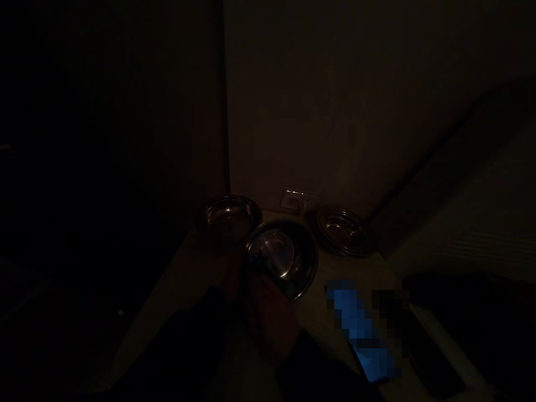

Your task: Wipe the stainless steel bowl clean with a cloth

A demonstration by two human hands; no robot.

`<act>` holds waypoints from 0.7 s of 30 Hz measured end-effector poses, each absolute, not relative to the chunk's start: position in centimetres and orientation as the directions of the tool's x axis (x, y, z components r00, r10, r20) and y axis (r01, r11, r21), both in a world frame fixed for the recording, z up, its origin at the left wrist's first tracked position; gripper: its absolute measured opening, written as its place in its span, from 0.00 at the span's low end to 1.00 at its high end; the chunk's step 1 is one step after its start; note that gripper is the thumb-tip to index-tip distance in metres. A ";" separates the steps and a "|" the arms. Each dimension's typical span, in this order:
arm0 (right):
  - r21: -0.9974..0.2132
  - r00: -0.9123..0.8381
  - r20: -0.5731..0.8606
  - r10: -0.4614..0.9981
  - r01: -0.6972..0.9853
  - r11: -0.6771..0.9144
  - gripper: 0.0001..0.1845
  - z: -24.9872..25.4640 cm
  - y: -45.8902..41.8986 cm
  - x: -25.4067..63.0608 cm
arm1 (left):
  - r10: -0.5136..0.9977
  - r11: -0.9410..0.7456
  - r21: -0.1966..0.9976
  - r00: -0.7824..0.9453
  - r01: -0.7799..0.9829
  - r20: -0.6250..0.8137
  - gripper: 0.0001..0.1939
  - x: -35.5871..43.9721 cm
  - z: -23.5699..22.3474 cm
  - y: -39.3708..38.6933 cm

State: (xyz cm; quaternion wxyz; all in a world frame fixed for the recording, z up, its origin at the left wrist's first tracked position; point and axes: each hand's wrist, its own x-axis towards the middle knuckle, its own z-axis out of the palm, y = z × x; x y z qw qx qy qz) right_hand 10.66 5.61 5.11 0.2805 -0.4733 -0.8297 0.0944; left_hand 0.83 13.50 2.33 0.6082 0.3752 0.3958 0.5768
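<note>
Metal bowl (278,251), round and shiny, sits on the pale table (180,279) and serves here as the centre of the clock, with 12 towards the wall (314,111). The right hand (270,321) lies at about 6 to 7 o'clock, over the near rim, its fingers pointing up towards the bowl's left side; the gloom hides whether they grip the rim or something inside, so I cannot tell if they are closed. The left hand (231,279) is at 8 o'clock, close against the bowl's side and partly lost in shadow; its fingers cannot be made out either. Both wrists run into dark sleeves (180,340). Small dark scraps (262,258) show along the inside of the bowl towards 9 o'clock, too dim to identify. At 10 o'clock, just beside the first, stands a second metal bowl (229,219); at 2 o'clock is a group of metal dishes (344,230), with several rims nested together. A pale fitting (298,201) is on the wall between 12 and 1. Between 4 and 5 o'clock lies a device with a blue screen (362,335), blurred into blocks, and past it, at 4, a long dark object (431,352).
</note>
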 end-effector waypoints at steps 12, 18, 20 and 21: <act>-0.077 -0.582 0.187 0.791 0.794 0.603 0.22 5.1 4.6 17.6 | 0.999 0.020 0.909 -0.031 -0.417 -0.036 0.17 1.2 2.5 13.0; -0.213 -0.492 0.346 0.799 0.788 0.577 0.24 4.6 5.0 12.0 | 0.992 0.115 0.877 0.000 -0.466 -0.130 0.20 0.8 1.8 13.1; -0.263 -0.422 0.409 0.809 0.795 0.547 0.24 4.4 5.1 10.8 | 0.993 0.103 0.871 -0.006 -0.480 -0.120 0.20 0.6 2.1 13.1; -0.273 -0.403 0.427 0.809 0.796 0.540 0.24 4.3 5.0 10.6 | 0.995 0.080 0.878 -0.009 -0.473 -0.095 0.20 0.5 2.4 13.1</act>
